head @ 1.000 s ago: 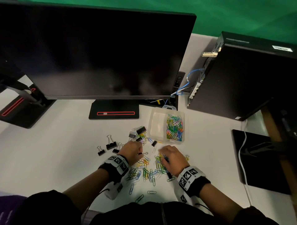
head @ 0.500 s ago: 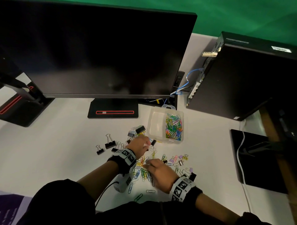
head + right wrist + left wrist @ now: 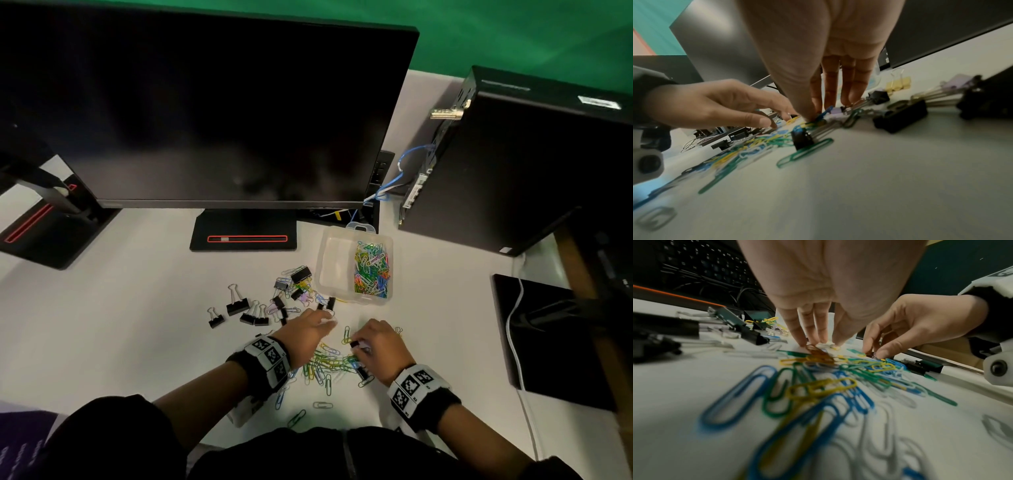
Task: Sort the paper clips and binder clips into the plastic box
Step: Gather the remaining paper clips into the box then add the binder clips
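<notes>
I was seated at a white desk (image 3: 102, 325), looking down at my own two hands working in a loose heap of coloured paper clips (image 3: 325, 363) just in front of me. My left hand (image 3: 305, 335) reached forward, its fingertips (image 3: 803, 340) drawn together on the desk at the far edge of the heap, touching a brown clip; whether they had actually pinched it, I could not tell. My right hand (image 3: 380, 346) sat just beside it, thumb and fingers curled down onto the clips next to a small black binder clip (image 3: 802, 139); what they held, if anything, was hidden.

The plastic box (image 3: 354, 265) stood a little beyond my hands, near the monitor stand (image 3: 243, 231). Its right compartment was already heaped with paper clips, its left compartment bare. More black binder clips (image 3: 253, 308) lay scattered to the left of the box, none yet inside.

I judged I was mid-way through gathering paper clips. The next move called for a firm pinch on a few clips, a lift clear of the tangle, and a short carry to the right compartment.
</notes>
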Demonstrator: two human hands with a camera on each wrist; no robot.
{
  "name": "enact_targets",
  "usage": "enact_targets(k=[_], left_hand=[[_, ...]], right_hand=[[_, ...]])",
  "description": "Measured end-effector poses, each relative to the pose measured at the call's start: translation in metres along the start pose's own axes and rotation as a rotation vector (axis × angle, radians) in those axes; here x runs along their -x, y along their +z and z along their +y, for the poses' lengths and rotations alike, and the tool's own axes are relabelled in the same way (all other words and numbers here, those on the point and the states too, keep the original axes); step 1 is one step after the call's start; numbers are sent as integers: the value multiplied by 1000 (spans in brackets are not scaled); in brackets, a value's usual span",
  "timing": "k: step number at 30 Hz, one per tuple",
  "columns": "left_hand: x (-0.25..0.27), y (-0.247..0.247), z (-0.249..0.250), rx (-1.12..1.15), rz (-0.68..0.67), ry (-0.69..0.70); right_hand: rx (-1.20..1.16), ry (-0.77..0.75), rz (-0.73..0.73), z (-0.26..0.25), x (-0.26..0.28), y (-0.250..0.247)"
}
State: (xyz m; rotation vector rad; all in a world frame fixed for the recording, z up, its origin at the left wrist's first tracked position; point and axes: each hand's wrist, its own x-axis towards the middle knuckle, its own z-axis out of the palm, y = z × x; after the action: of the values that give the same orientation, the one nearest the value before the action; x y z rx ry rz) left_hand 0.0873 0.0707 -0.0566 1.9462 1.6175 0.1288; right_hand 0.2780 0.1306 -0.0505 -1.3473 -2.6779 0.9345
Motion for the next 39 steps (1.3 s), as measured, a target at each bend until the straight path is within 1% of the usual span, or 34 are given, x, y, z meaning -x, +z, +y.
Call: enact_targets(k=[2,5,8,10,14,16,17,19,21,23,24,26,27,28,29,31,33,36,39], left_hand=[[0,2,0,-55,14,59],[-2,5,2,-54,27,121],[-5,5,6,-84,39,113],[-7,4,10,-140,-22,106],[-8,0,17,-259,-188,148],[-4,1,14,-263,-237,166],[-1,1,11,-242,-225,185],[5,2,3,-155,-139,258],[14,3,-2,-95,-135,283],[25,4,-5,-49,-155,208],[30,2,-7,-24,-124,156],[39,-3,-14,17,22,89],[43,-5,-18,59,91,52],[48,-9,-21,96,133,11],[54,-13,-24,117,140,-44],[68,-21,-26,102,107,-145],[81,-20,-25,40,52,-207],[98,-9,-26,7,-29,-295],[107,5,-24,62,-29,-371]], right_hand=[[-15,11,-5,0,1,1],[-53,32,-3,1,1,0],[-92,54,14,2,-1,-2],[-108,68,27,1,-3,-1],[-135,99,66,1,-5,-2],[-136,128,97,3,-8,-8],[-137,148,117,5,-10,-11],[-135,190,146,10,-14,-18],[-111,207,137,14,-16,-22],[-75,180,125,15,-15,-22],[-75,150,122,13,-14,-20],[-78,60,65,5,-11,-16],[-57,2,-5,0,-9,-14],[-22,-62,-98,-6,-7,-12],[21,-128,-195,-12,-6,-10],[131,-226,-346,-25,-4,-8],[223,-272,-420,-34,-3,-6],[241,-266,-465,-42,-4,1],[146,-203,-468,-44,-5,9]])
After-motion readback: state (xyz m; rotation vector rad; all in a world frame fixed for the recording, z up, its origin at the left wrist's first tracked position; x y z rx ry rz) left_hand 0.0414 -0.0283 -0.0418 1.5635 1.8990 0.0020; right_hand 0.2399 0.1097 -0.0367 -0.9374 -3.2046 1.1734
